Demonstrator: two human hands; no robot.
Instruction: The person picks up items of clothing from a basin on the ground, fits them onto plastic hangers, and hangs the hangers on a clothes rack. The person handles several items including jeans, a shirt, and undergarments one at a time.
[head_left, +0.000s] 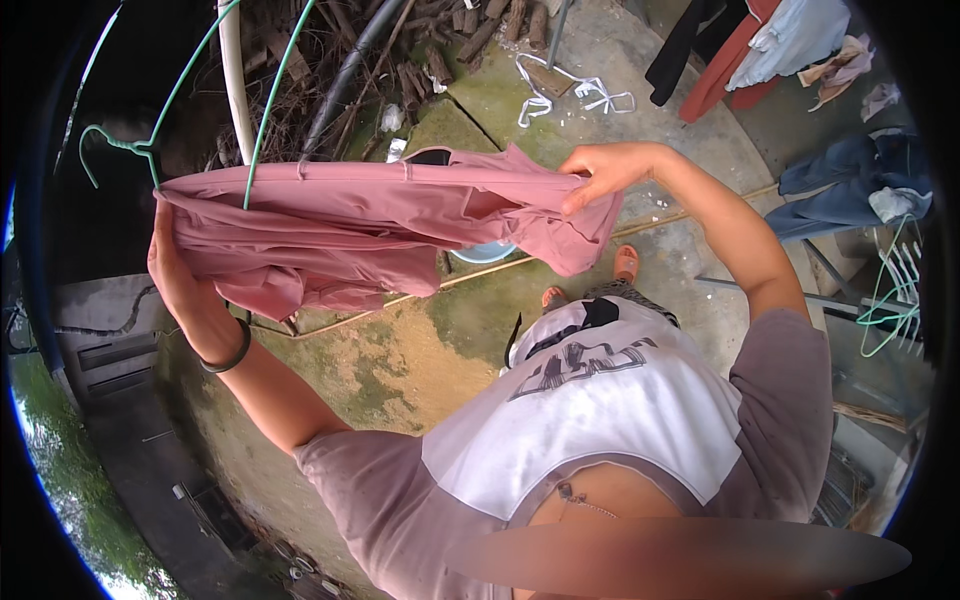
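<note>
A pink cloth garment (360, 217) with what look like belt loops along its upper edge is stretched sideways in front of me. My left hand (176, 270), with a dark band on the wrist, holds its left end; most of the fingers are hidden behind the cloth. My right hand (604, 176) pinches the edge near its right end between thumb and fingers. A green wire hanger (139, 145) is at the garment's left end, its hook pointing left. One of its wires passes down to the cloth's upper edge; whether its lower part lies inside the garment cannot be told.
Other clothes, among them blue jeans (825, 184) and a red garment (724, 75), hang at the right near green hangers (889, 307). A thin pole (480, 277) crosses behind the pink cloth, near a light blue basin (484, 252). Chopped firewood (480, 37) is piled at the top.
</note>
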